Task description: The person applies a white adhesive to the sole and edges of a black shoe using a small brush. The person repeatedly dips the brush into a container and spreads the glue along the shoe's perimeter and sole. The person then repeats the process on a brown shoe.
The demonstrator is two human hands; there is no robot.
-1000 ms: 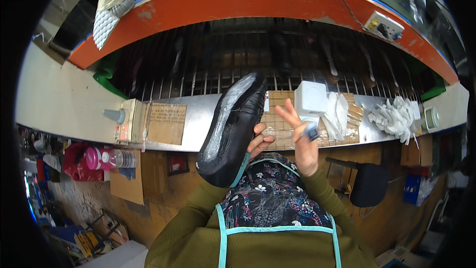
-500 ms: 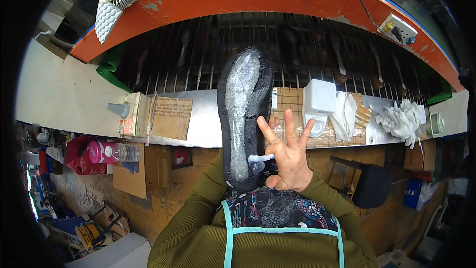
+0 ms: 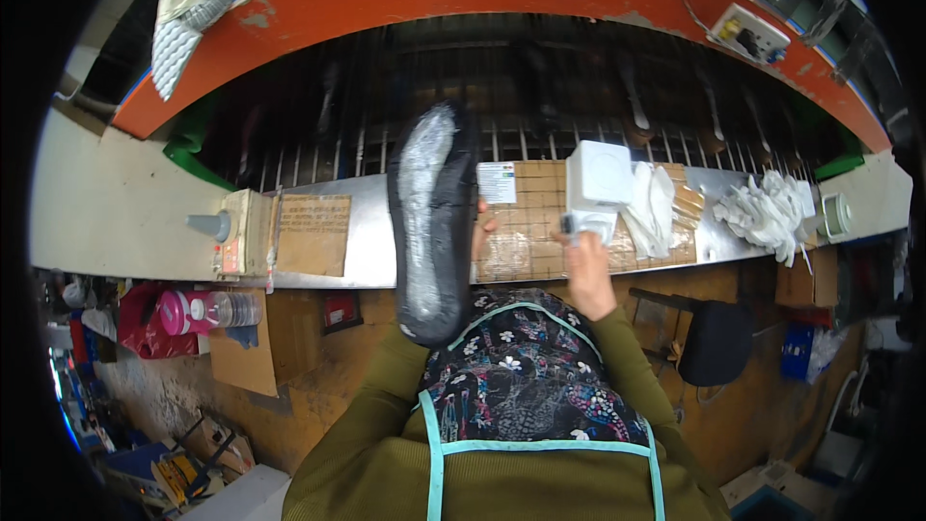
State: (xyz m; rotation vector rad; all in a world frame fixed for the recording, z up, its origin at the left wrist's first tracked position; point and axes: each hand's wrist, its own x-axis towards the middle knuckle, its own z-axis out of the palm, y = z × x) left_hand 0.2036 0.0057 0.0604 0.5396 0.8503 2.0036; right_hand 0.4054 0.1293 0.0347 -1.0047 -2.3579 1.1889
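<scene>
A black shoe upper (image 3: 461,232), sole side up with a grey-white strip down its middle, stands tilted in front of me. My left hand (image 3: 482,224) is closed round it from beneath; only some fingertips show past its right edge, and the rest is hidden. To the right, my right hand (image 3: 588,275) is closed at the front of a white container (image 3: 598,178) with a low dish part. Its fingers pinch a small brush (image 3: 568,225), of which little shows, blurred and dark at the dish.
Behind the shoe is a dark rack of metal rods (image 3: 362,150) under an orange beam (image 3: 386,2). White gloves (image 3: 649,212) and a crumpled white bundle (image 3: 762,217) lie right of the container. A cardboard piece (image 3: 313,236) and a control box (image 3: 241,232) are at left.
My right hand has gone from the shoe's heel end to the white container, its spread fingers drawn together. The shoe has shifted slightly left and turned a little. The whole view has shifted.
</scene>
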